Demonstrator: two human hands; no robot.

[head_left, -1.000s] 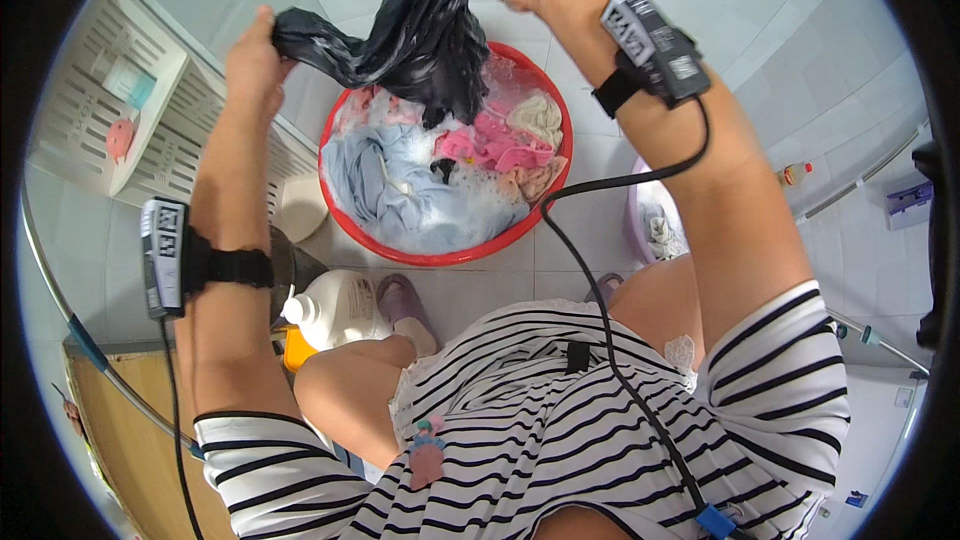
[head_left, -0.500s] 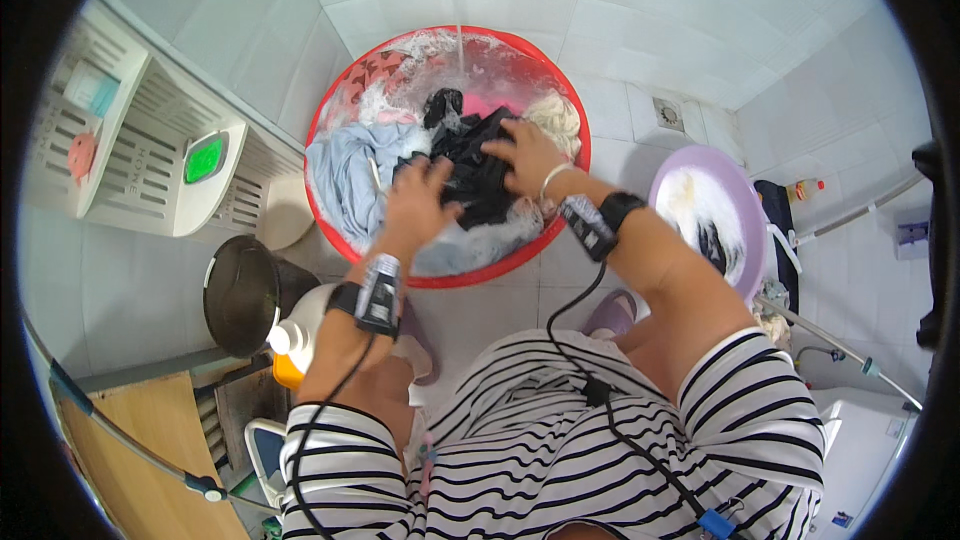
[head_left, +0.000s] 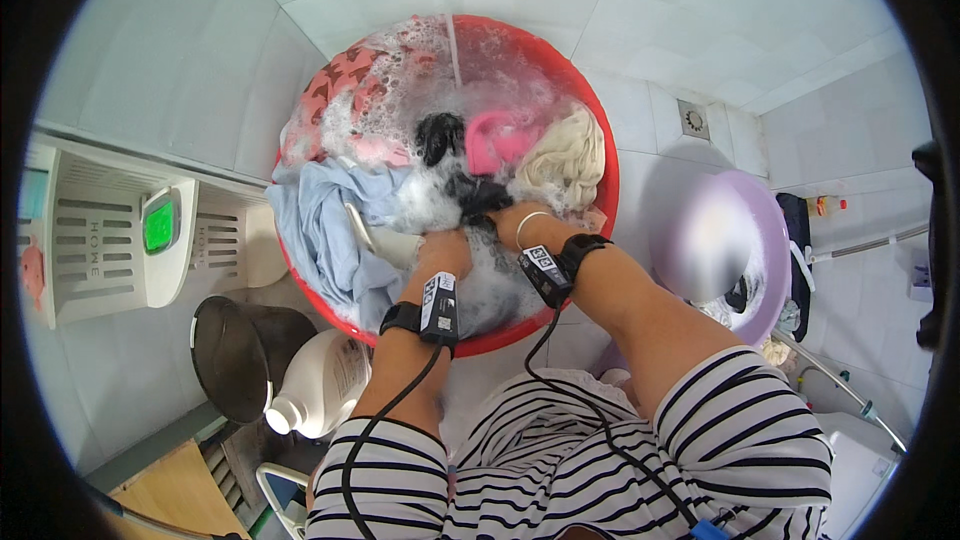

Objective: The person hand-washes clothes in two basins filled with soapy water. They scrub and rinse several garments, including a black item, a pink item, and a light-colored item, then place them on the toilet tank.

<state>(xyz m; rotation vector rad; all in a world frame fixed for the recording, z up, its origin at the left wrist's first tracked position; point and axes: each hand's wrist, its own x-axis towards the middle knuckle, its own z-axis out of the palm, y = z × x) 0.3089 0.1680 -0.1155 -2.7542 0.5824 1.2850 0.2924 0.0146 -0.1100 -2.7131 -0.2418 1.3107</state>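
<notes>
I have 2 hands down in the red tub [head_left: 540,52], toward its near side. The right hand [head_left: 511,223] is at the black cloth [head_left: 474,194] near the tub's middle, the left hand [head_left: 445,249] sunk in foam [head_left: 498,282] just beside it — fingers hidden, so I can't tell whether either is gripping. I see light blue cloth [head_left: 330,225] along the tub's left side, cream cloth [head_left: 568,162] along its right — and a purple basin [head_left: 774,215] outside, to its right.
</notes>
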